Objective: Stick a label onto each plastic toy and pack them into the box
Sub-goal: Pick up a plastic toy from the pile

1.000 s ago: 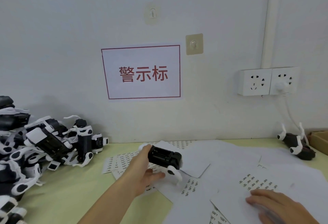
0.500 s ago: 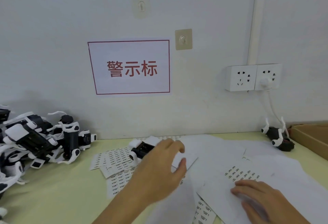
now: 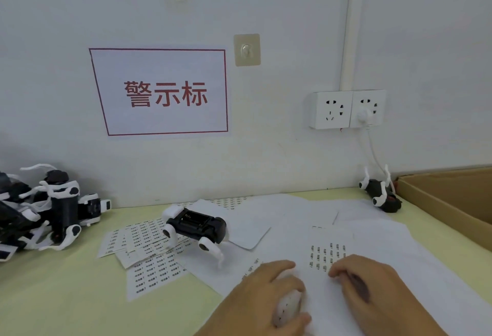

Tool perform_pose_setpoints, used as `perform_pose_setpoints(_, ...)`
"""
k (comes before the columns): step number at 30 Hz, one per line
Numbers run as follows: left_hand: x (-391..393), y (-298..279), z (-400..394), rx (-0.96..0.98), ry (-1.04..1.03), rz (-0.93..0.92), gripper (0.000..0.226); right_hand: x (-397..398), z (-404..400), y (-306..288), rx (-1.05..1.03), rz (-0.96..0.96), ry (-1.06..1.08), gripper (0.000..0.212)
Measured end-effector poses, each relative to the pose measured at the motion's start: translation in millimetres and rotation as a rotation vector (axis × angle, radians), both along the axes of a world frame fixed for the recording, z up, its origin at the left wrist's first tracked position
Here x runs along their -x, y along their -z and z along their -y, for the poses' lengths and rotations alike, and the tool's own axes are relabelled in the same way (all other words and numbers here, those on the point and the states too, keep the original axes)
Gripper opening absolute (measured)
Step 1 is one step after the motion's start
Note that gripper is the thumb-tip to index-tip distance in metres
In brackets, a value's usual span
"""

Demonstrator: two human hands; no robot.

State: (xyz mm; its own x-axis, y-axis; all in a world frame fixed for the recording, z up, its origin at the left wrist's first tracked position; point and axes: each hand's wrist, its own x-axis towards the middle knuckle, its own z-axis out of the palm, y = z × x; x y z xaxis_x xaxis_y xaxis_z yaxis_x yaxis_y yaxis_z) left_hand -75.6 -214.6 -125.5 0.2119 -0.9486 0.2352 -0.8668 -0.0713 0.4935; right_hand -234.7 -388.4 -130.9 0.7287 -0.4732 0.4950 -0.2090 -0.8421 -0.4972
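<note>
A pale green tabletop (image 3: 58,295) runs along a white wall that carries a red-bordered sign (image 3: 162,92) printed with three red characters. Taking that sign as the landmark: far below it to the left, at the table's left edge, a heap of black-and-white robot-dog toys (image 3: 40,210) lies tangled together. Directly below the sign, loose label sheets (image 3: 149,253) covered in rows of small printed stickers overlap one another on the table, and one robot-dog toy (image 3: 195,227) lies across their right edge and onto blank backing sheets (image 3: 292,218), body black, legs white. Lower and to the right of the sign, the left hand (image 3: 269,295) rests on the paper with its fingers curled round a whitish object in the palm; what that object is cannot be told. Just beside it, the right hand (image 3: 372,290) lies palm down, fingers bent, fingertips touching a partly used label sheet (image 3: 328,247); whether it pinches a label is unclear. To the right of the sign, a double wall socket (image 3: 346,109) holds a white plug whose cable (image 3: 374,149) drops toward another robot-dog toy (image 3: 380,193) lying against the wall. Farthest right of the sign, an open cardboard box (image 3: 447,202) sits at the table's edge, just beside that toy.
</note>
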Motion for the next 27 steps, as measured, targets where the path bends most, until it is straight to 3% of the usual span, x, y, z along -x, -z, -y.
perform_pose_setpoints(3,3.5,-5.0,0.9,0.209,-0.007,-0.345,0.041,-0.9,2.9,2.1,0.021,0.003,0.021,0.035)
perform_pose_setpoints(4,3.0,-6.6,1.3,0.246,-0.059,-0.374,0.044,-0.9,2.4,1.7,0.023,-0.024,0.017,0.034)
perform_pose_setpoints(6,-0.3,-8.8,3.3,0.233,-0.153,-0.222,0.037,-0.4,0.8,1.4,0.02,-0.075,0.001,0.034)
perform_pose_setpoints(8,-5.8,-5.4,2.5,-0.009,-0.212,-0.019,0.055,0.0,1.1,1.8,0.017,-0.093,0.009,0.033)
perform_pose_setpoints(10,-10.4,-0.7,4.4,-0.184,-0.228,0.049,0.081,0.3,0.8,1.8,0.016,-0.102,0.013,0.032)
perform_pose_setpoints(12,-10.5,-1.3,6.4,-0.181,-0.217,0.054,0.08,-0.4,-0.1,1.4,0.016,-0.111,0.012,0.031)
perform_pose_setpoints(16,-13.5,-7.4,-0.4,-0.017,-0.239,-0.138,0.05,0.5,-3.3,-0.5,0.02,-0.117,0.008,0.029)
perform_pose_setpoints(22,-16.3,-28.9,-0.9,0.162,-0.33,-0.357,0.045,0.6,-5.7,-6.1,0.085,-0.139,0.011,0.023)
perform_pose_setpoints(25,-14.9,-41.2,-5.3,0.237,-0.299,-0.628,0.048,-0.5,-7.9,-7.6,0.139,-0.181,0.047,0.023)
perform_pose_setpoints(27,-9.0,-46.2,-4.6,0.303,-0.302,-0.766,0.05,-0.9,-9.0,-8.8,0.218,-0.058,0.065,0.026)
